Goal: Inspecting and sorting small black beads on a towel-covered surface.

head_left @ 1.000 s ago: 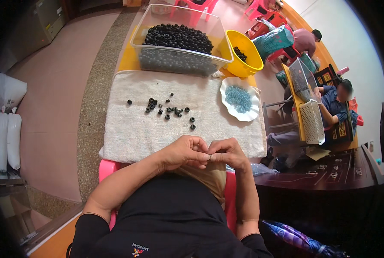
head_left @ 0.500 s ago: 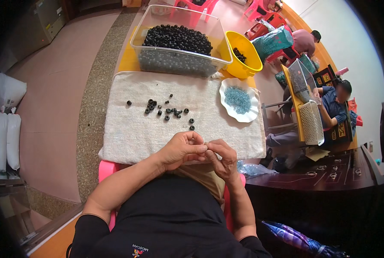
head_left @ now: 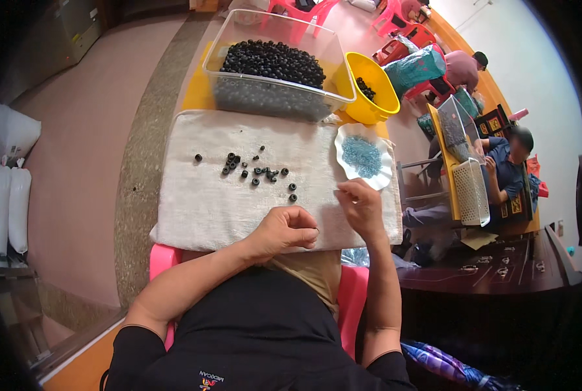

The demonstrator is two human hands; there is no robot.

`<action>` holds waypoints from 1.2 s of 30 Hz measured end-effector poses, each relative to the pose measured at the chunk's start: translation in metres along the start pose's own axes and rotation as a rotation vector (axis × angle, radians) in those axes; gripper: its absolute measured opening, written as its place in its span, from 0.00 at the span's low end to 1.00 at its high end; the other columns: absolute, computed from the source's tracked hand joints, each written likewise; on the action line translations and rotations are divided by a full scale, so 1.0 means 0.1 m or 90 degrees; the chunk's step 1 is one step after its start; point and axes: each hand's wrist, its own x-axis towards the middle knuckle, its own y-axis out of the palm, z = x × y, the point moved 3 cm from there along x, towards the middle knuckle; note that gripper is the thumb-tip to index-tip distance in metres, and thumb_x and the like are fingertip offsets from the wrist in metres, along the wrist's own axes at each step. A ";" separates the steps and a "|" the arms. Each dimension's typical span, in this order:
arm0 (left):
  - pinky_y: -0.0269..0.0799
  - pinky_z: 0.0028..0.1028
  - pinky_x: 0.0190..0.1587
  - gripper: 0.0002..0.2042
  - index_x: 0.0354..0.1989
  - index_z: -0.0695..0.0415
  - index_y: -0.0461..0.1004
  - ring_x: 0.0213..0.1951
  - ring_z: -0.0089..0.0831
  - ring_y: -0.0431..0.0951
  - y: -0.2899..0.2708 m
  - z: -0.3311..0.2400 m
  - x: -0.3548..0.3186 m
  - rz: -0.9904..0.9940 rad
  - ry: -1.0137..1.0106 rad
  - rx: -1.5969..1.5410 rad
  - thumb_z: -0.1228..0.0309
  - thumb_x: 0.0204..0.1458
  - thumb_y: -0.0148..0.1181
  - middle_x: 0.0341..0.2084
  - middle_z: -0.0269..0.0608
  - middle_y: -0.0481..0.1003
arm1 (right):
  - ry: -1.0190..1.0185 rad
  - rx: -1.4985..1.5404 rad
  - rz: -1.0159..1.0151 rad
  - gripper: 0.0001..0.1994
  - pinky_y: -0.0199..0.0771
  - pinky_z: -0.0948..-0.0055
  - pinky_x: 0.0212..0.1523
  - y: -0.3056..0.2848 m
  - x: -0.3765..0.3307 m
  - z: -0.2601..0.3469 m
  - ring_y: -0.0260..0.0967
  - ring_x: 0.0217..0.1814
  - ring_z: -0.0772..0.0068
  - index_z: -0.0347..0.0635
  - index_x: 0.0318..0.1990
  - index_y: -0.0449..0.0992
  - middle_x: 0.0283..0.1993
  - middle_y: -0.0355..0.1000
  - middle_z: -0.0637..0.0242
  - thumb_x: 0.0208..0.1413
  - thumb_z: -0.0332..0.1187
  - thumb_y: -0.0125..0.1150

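Note:
My left hand (head_left: 284,228) is closed in a pinch above the near edge of a white cloth (head_left: 199,215). Thumb and forefinger meet on something too small to make out. Just short of a white scalloped dish (head_left: 383,171), my right hand (head_left: 362,207) hovers with its fingertips drawn together; whatever they hold, if anything, is hidden. Small translucent bluish pieces (head_left: 361,156) fill the dish. Several small black ring-like parts (head_left: 255,182) with holes lie scattered across the middle of the cloth, beyond my left hand.
At the far side stands a clear plastic bin (head_left: 284,91) heaped with black parts. A yellow tub (head_left: 388,98) beside it holds a few more. To the right, another person (head_left: 509,163) sits at a table with a clear bin and a white perforated basket (head_left: 471,192).
My hands, together half a second ago, have come apart. The right one has moved away and to the right, toward the dish; the left stays near its place, still pinched.

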 end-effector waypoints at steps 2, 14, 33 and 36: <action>0.79 0.24 0.39 0.06 0.38 0.63 0.73 0.32 0.24 0.79 0.00 0.02 -0.01 0.004 -0.002 0.005 0.78 0.53 0.62 0.30 0.38 0.77 | -0.023 0.029 0.040 0.05 0.70 0.76 0.31 0.14 0.06 0.12 0.71 0.30 0.73 0.33 0.35 0.78 0.32 0.74 0.62 0.50 0.20 0.63; 0.79 0.25 0.38 0.06 0.38 0.64 0.73 0.34 0.25 0.79 -0.01 0.07 0.01 0.008 -0.017 0.042 0.78 0.53 0.62 0.31 0.39 0.77 | -0.110 -0.035 0.111 0.06 0.72 0.73 0.31 0.43 0.50 0.31 0.74 0.29 0.67 0.34 0.35 0.79 0.33 0.76 0.60 0.49 0.24 0.65; 0.75 0.23 0.33 0.06 0.36 0.66 0.73 0.29 0.25 0.77 -0.02 0.08 0.03 0.044 0.010 0.031 0.78 0.52 0.62 0.28 0.40 0.77 | -0.232 -0.174 0.217 0.08 0.72 0.61 0.44 1.17 1.15 0.62 0.73 0.42 0.51 0.39 0.39 0.80 0.37 0.75 0.56 0.52 0.27 0.58; 0.75 0.23 0.33 0.06 0.36 0.66 0.73 0.29 0.25 0.77 -0.02 0.07 0.02 0.036 0.010 0.024 0.79 0.52 0.62 0.28 0.41 0.77 | -0.215 -0.214 0.252 0.09 0.72 0.60 0.45 1.27 1.18 0.59 0.73 0.43 0.50 0.39 0.39 0.80 0.38 0.75 0.56 0.51 0.27 0.57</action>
